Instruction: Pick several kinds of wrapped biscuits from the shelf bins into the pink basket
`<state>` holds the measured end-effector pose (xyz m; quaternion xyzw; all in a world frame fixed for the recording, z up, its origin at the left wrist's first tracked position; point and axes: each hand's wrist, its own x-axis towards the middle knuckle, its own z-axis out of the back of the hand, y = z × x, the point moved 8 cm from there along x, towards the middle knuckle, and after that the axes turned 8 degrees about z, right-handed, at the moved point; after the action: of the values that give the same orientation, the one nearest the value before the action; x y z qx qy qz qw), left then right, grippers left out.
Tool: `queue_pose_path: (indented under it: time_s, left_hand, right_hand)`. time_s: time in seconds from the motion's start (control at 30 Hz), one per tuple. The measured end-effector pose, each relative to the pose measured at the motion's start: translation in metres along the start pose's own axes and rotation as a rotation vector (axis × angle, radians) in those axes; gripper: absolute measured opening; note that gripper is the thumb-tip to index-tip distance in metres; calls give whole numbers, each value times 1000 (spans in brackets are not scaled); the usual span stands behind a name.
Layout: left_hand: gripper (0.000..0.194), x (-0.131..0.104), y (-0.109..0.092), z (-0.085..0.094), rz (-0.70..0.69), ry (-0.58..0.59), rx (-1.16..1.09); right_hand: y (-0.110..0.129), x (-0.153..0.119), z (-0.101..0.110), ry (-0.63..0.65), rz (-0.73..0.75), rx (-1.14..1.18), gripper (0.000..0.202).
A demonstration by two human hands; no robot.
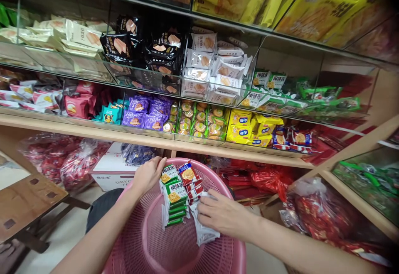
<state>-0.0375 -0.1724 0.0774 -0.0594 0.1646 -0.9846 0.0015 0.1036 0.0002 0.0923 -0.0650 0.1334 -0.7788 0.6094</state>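
Observation:
A pink mesh plastic basket (222,174) stands below me. In it, against the far side, lies a row of green-and-white snack packets (175,191) with a biscuit picture. My left hand (152,173) is closed at the top left edge of these packets, by the basket's rim; its fingertips are partly hidden. Just right of them sits a stack of red-and-blue snack packets (188,175). My right hand (220,214) has its fingers curled over white packets (201,228) whose fronts are turned out of sight.
Glass-fronted shelves hold black packets (165,43), white packets (199,60), purple packets (137,112) and yellow packets (241,126). Below stand a white carton (115,166) and bags of red packets (321,211). A wooden stool (29,203) is at left.

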Motion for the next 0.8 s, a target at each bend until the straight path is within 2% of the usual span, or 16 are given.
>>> queue_pose_path:
  time_s: [0.17, 0.33, 0.43, 0.57, 0.63, 0.73, 0.8]
  left_hand:
    - [50, 0, 1, 0, 16, 9, 5]
    - [50, 0, 2, -1, 20, 12, -7]
    - [49, 1, 1, -2, 30, 27, -17]
    - [48, 0, -1, 0, 17, 31, -24]
    - [48, -1, -2, 0, 5, 24, -22]
    - [49, -2, -2, 1, -2, 10, -13]
    - [48, -2, -2, 1, -2, 7, -13]
  right_hand:
    - [6, 6, -8, -35, 86, 20, 19]
    - [-6, -3, 0, -16, -72, 253, 36]
    - [-20, -15, 2, -38, -257, 424, 47]
    - [-51, -43, -15, -30, -799, 605, 57]
    - [-53, -49, -26, 30, -1005, 678, 74]
    - [-45, -36, -34, 108, -1082, 690, 97]
    - [-40, -24, -36, 118, -1063, 687, 99]
